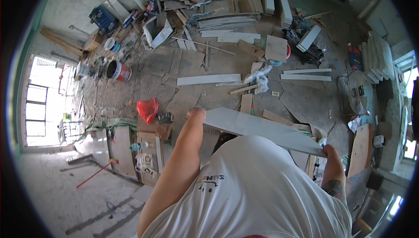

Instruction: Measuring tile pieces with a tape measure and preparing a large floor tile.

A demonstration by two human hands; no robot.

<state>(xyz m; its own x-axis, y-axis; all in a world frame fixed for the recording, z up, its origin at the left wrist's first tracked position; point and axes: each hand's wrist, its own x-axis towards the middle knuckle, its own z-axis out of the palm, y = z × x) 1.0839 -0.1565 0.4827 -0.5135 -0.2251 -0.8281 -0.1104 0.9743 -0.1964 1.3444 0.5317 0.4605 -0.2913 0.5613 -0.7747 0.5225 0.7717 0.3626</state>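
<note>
Both hands grip one long pale grey tile (262,129), carried flat in front of the white shirt (253,185). Left hand (196,113) clasps the near-left end, fingers curled over the edge; right hand (331,153) clamps the far-right corner. Below lies a rubble-strewn floor (148,72), a red bag (147,109) just left of the left hand.

Offcut strips (208,79), a red bag (148,109) and buckets (118,70) crowd the floor (52,194), barer at lower left.
</note>
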